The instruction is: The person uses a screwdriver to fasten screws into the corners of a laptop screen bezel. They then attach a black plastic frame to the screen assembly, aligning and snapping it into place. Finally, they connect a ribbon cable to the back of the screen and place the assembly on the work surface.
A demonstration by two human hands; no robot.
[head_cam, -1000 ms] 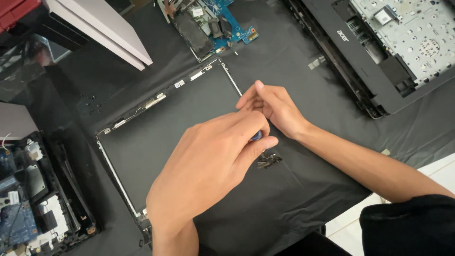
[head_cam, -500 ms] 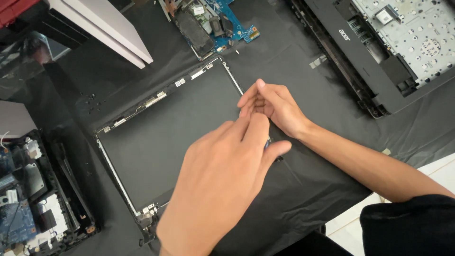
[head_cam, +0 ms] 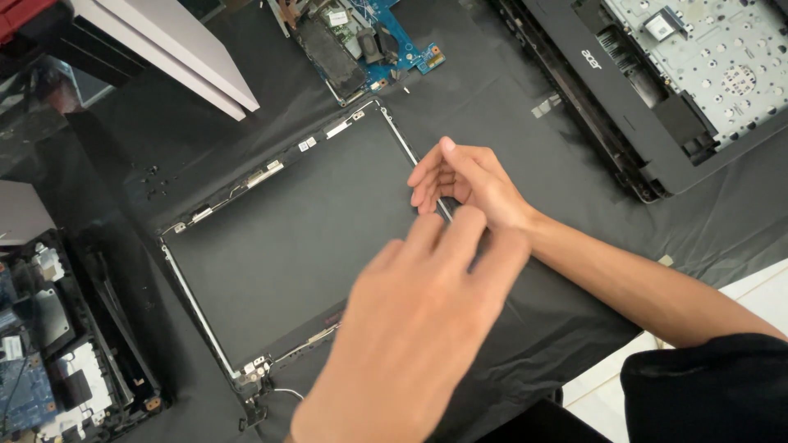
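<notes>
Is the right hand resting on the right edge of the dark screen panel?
Yes, the right hand lies with its fingers on the right edge of the screen panel.

Single head-worn view, looking steeply down, close over dark work mat [head_cam: 525, 107]; no second view.

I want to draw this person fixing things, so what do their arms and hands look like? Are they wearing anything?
Both hands, the left hand and the right hand, are bare: no gloves, and no rings or watch that I can see. The forearms are bare too. A black short sleeve covers the right upper arm. The left hand looks blurry.
</notes>
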